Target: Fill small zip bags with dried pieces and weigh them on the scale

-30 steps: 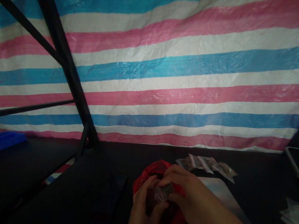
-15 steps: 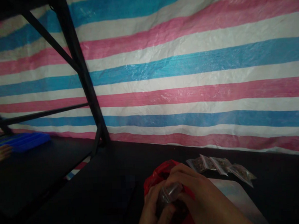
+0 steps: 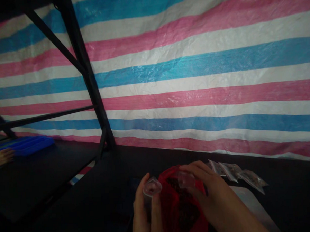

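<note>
My left hand (image 3: 142,217) is closed around a small clear plastic bag (image 3: 152,187), its mouth held open and facing up. A red plastic bag (image 3: 168,202) stands open just to the right, with dark loose bits (image 3: 187,214) inside. Over the red bag's far side, my right hand (image 3: 213,192) pinches a small translucent cup (image 3: 185,179). Whether anything is in the cup is too dim to tell. Shadow hides the lower part of the clear bag.
Several filled zip bags (image 3: 232,170) lie on the black table (image 3: 136,158) behind my right hand. A pale sheet (image 3: 249,197) lies under my right forearm. Another person's hand (image 3: 2,158) is by a blue tray (image 3: 34,144) at far left. A black frame post (image 3: 90,81) stands left.
My hands have moved apart. The right hand has drawn the cup away from the clear bag's mouth to above the red bag; the left has shifted left with the clear bag.
</note>
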The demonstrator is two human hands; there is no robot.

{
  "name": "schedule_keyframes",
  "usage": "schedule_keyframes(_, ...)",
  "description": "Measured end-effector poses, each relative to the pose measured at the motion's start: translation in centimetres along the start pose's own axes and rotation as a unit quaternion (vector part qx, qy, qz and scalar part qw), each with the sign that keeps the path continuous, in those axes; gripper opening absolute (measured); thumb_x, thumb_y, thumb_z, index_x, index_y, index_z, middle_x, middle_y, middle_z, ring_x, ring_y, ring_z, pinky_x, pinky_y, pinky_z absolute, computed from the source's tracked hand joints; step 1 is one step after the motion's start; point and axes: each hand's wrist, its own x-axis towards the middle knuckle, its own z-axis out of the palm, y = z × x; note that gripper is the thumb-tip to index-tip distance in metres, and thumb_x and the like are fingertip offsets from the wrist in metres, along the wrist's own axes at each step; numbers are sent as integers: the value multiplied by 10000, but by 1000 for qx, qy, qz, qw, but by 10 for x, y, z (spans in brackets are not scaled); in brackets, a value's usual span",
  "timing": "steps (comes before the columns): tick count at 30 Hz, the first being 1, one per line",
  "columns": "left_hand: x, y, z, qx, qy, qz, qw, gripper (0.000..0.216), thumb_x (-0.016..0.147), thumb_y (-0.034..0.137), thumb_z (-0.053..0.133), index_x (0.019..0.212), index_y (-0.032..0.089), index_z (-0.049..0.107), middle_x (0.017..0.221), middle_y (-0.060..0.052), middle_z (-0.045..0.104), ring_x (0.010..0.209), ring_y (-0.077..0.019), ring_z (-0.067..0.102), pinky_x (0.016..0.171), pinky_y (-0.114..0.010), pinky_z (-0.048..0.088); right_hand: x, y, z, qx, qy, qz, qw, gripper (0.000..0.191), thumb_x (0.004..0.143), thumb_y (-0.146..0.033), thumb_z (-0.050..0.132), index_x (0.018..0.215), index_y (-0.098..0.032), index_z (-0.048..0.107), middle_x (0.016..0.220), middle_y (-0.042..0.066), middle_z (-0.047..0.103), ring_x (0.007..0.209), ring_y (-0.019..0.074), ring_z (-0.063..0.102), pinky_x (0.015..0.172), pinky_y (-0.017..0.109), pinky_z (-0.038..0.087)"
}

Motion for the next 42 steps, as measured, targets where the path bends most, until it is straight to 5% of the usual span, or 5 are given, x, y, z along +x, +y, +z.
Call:
schedule_keyframes(5, -8, -18, 15, 203, -19, 133, 970, 643, 967, 545, 511, 1431, 100, 529, 1322, -249, 705, 1237, -443, 662, 1031, -627, 520, -5, 12, 9, -134, -103, 58, 984, 484, 778, 52, 530, 1044, -223, 827, 1216, 111, 774, 1165, 294, 704, 1032, 428, 512)
schedule_keyframes(10, -10, -43, 20, 368, -66, 134, 918, 632, 875, 258, 517, 1482, 87, 483, 1309, -261, 697, 1165, -475, 672, 993, -650, 518, -7, 1, 8, -253, -175, 78, 948, 437, 720, 81, 532, 938, -187, 799, 1216, 139, 775, 1217, 357, 663, 1011, 491, 489)
schedule_keyframes(20, 0, -23, 6, 72, -17, -40, 996, 584, 809, 386, 531, 1352, 174, 546, 1251, -185, 746, 1173, -373, 739, 1045, -556, 544, -10, -16, 11, -308, -213, 176, 911, 488, 762, 108, 513, 1071, -174, 765, 1340, 177, 739, 1156, 322, 724, 908, 392, 516)
schedule_keyframes(28, 1, 3, -7, -114, -26, -144, 983, 578, 677, 417, 772, 1189, 179, 651, 956, -81, 816, 882, -315, 797, 723, -366, 602, -9, -8, 23, -251, -184, 185, 932, 579, 810, 119, 480, 1223, -191, 741, 1387, 147, 729, 1195, 265, 727, 986, 352, 500)
schedule_keyframes(42, 24, -18, -16, -276, -38, -270, 922, 824, 497, 215, 982, 1244, 226, 635, 865, -2, 806, 944, -321, 816, 807, -363, 637, -7, 11, 42, -79, -102, 141, 982, 532, 729, 77, 573, 1116, -234, 766, 1177, 60, 798, 1119, 259, 734, 951, 358, 491)
